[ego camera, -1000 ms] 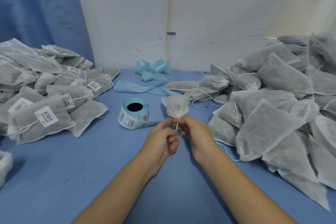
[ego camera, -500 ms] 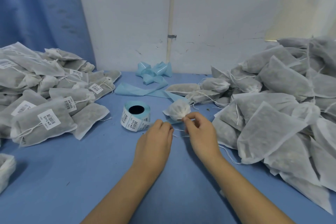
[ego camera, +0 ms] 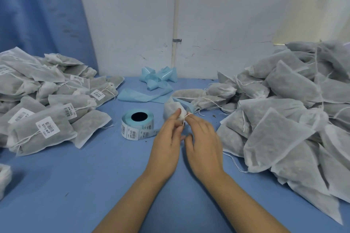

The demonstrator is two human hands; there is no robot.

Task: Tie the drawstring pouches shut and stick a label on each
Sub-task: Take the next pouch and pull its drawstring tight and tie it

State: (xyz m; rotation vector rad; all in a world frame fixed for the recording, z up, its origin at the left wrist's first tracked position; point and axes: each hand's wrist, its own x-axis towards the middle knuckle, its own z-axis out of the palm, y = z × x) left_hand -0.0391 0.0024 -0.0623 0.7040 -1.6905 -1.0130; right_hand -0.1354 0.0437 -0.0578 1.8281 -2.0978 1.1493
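Across the whole lower frame runs the blue desk (ego camera: 85,185), and it is a busy one. Right of frame, the big heap (ego camera: 284,123) of grey mesh pouches climbs toward the white wall (ego camera: 132,24), strings trailing loose, no labels showing on them. Left of frame sits the smaller heap (ego camera: 47,111), and these carry white barcode labels, strings drawn tight. Behind it, upper left, hangs a blue curtain (ego camera: 37,15).

Both forearms come up from the bottom edge and meet at centre frame. The left hand (ego camera: 166,143) reaches forward, its fingers (ego camera: 177,114) closed on the gathered neck of one pouch (ego camera: 170,108), which lies on the desk just right of the label roll (ego camera: 137,125). The right hand (ego camera: 204,142) is beside it, nearly touching, slightly blurred, its fingers (ego camera: 190,119) curled with the white drawstring (ego camera: 186,115) caught at the forefinger tip.

Behind the hands, a pale blue backing strip (ego camera: 144,97) lies in curls along the desk toward the wall. The label roll stands on its flat side, dark core facing up, a tail of printed labels peeling off toward the left hand.
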